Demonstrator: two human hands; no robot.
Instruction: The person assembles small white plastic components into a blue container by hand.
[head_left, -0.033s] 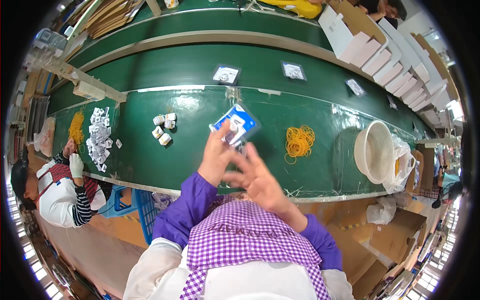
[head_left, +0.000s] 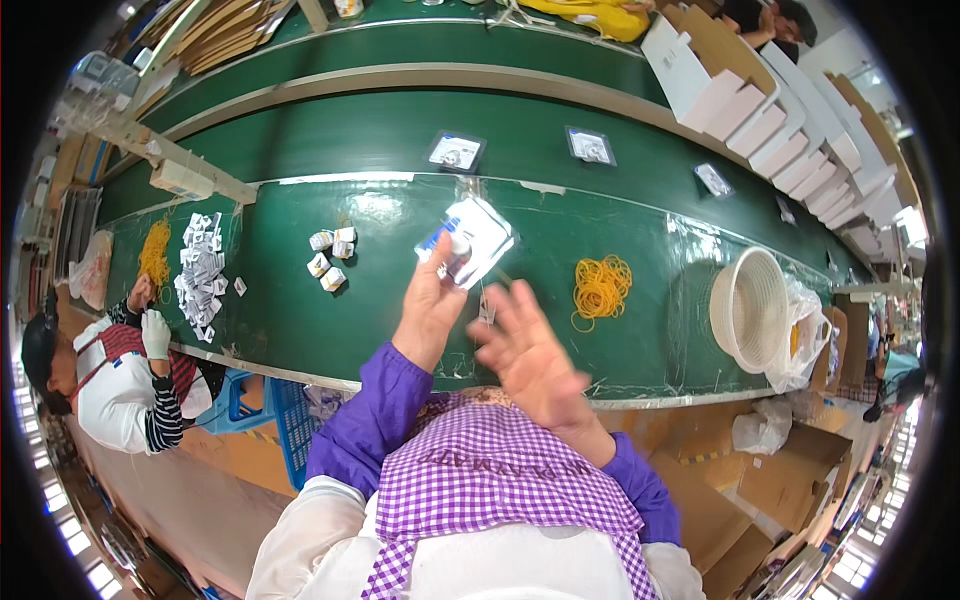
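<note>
Near the middle of the frame, the left hand [head_left: 430,315] pinches a flat blue-and-white packet [head_left: 486,240] by its lower left edge, over the green bench [head_left: 290,325]. Just below and to the right, the right hand [head_left: 537,375] spreads its fingers wide, reaching across the bench's front edge. Open green surface runs left to small white bundles [head_left: 332,278] and right to yellow rubber bands [head_left: 602,290], with a white basket [head_left: 723,320] farther right.
</note>
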